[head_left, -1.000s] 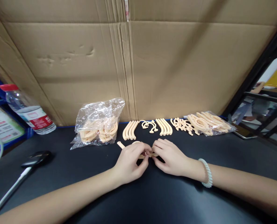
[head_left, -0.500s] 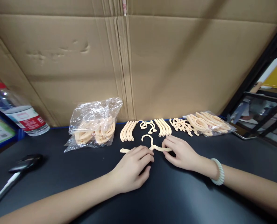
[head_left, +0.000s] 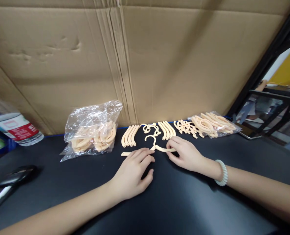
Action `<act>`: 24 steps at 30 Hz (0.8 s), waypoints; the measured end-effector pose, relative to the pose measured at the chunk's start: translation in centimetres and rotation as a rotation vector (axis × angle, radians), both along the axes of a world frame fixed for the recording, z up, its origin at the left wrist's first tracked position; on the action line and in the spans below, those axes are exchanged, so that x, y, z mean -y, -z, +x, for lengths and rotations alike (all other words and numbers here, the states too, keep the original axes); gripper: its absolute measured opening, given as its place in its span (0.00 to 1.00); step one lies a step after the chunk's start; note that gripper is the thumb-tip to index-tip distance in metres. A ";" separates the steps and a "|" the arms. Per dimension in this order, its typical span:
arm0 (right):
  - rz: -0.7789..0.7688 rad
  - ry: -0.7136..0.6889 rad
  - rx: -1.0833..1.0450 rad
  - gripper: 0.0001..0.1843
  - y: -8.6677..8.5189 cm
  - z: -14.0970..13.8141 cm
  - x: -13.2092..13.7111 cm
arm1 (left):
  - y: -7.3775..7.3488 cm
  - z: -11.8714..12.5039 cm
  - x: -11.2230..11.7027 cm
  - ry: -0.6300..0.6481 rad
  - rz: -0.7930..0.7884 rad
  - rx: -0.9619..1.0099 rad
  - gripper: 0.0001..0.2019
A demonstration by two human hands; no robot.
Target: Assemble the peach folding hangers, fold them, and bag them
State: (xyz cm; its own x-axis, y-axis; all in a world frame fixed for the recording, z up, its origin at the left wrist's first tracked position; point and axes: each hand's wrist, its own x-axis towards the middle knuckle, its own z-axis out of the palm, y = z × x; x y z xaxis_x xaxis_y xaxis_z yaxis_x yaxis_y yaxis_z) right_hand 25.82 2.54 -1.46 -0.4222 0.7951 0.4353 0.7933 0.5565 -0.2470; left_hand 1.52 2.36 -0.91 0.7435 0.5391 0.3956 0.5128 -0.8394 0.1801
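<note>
A small peach plastic hanger (head_left: 159, 148) lies flat on the black table (head_left: 184, 202), hook pointing away from me. My left hand (head_left: 135, 169) rests with its fingers stretched out over the hanger's left arm, whose tip sticks out to the left. My right hand (head_left: 186, 155), with a pale bead bracelet on the wrist, pinches the hanger's right arm between fingers and thumb. Just behind lie a row of curved peach arms (head_left: 129, 135), loose hooks (head_left: 151, 128) and a second row of arms (head_left: 167, 130).
A clear bag of peach parts (head_left: 91, 133) sits at the left, a pile of small pieces (head_left: 184, 127) and another bag (head_left: 213, 124) at the right. A cardboard wall (head_left: 159, 65) closes the back. A water bottle (head_left: 12, 125) and a black object (head_left: 17, 174) lie far left.
The hands were close together working the pieces; now the joined hanger lies flat, slid farther from me, and the hands have spread apart along its arms.
</note>
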 end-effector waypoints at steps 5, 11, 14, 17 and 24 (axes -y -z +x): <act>-0.004 0.027 0.021 0.02 0.0 -0.1 0.0 | 0.0 0.0 0.1 -0.016 -0.001 -0.017 0.10; -0.013 0.066 0.051 0.02 -0.1 -0.3 0.0 | -0.1 0.0 0.1 -0.018 0.007 -0.027 0.11; -0.009 0.078 0.066 0.01 -0.2 -0.3 0.0 | -0.1 0.0 0.1 -0.011 0.016 -0.020 0.10; -0.004 0.082 0.075 0.01 -0.2 -0.3 0.1 | -0.2 0.0 0.2 -0.016 0.028 -0.012 0.10; 0.021 0.091 0.099 0.02 -0.2 -0.3 0.0 | -0.3 0.2 0.3 -0.016 0.068 0.038 0.09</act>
